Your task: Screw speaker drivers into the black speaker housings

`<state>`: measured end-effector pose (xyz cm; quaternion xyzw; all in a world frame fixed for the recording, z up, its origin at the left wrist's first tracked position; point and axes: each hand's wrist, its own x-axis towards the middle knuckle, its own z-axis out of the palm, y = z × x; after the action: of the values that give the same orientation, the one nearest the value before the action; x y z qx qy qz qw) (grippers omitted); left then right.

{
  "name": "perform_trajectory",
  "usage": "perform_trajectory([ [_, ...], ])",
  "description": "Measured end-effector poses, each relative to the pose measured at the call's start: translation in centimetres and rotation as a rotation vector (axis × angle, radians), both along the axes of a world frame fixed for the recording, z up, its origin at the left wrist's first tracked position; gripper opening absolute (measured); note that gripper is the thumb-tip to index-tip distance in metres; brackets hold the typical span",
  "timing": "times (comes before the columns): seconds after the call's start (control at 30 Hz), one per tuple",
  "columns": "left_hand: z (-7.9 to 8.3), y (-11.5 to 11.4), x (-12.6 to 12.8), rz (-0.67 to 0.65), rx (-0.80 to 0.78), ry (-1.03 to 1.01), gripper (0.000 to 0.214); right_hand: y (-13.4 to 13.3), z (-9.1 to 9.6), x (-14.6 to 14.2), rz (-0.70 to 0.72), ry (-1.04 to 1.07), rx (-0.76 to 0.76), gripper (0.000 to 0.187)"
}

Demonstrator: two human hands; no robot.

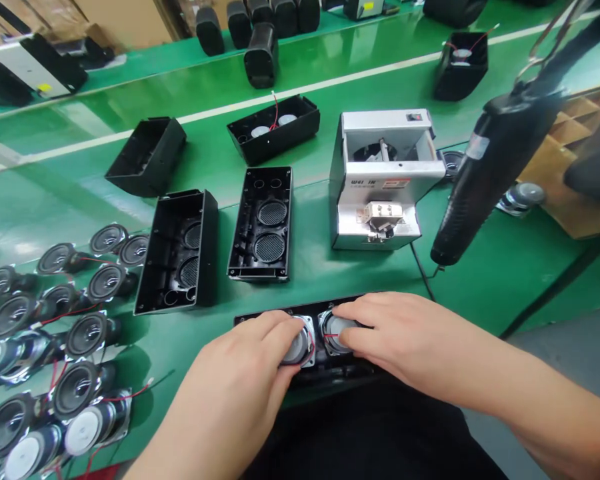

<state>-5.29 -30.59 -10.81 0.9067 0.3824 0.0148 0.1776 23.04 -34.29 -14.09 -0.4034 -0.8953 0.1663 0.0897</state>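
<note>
The left hand and right hand press apart on 2 speakers in a black box, and more speakers and boxes wait nearby.

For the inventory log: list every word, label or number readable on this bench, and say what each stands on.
"WEI IN" on the front of the silver screw feeder.
Red label beside it: too small to read.
White label on the black electric screwdriver: too blurred to read.
Yellow sticker on the white-and-black unit at back left: too small to read.
</note>
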Motion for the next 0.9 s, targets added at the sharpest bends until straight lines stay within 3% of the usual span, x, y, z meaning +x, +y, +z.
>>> perform_trajectory([
  [0.17, -0.8, 0.2, 0.5, -0.026, -0.031, 0.139, 0.051, 0.5, 0.2, 0.0, 0.034, -0.003, -0.014, 0.018],
  [0.73, -2.1, 0.9, -0.4, -0.022, 0.001, -0.004, 0.061, 0.6, -0.5, 0.0, 0.016, 0.074, -0.023, 0.014],
  [0.9, -2.3, 0.9, -0.6, -0.020, 0.008, 0.013, 0.063, 0.3, 0.6, 0.6, 0.032, 0.142, 0.058, 0.017],
])
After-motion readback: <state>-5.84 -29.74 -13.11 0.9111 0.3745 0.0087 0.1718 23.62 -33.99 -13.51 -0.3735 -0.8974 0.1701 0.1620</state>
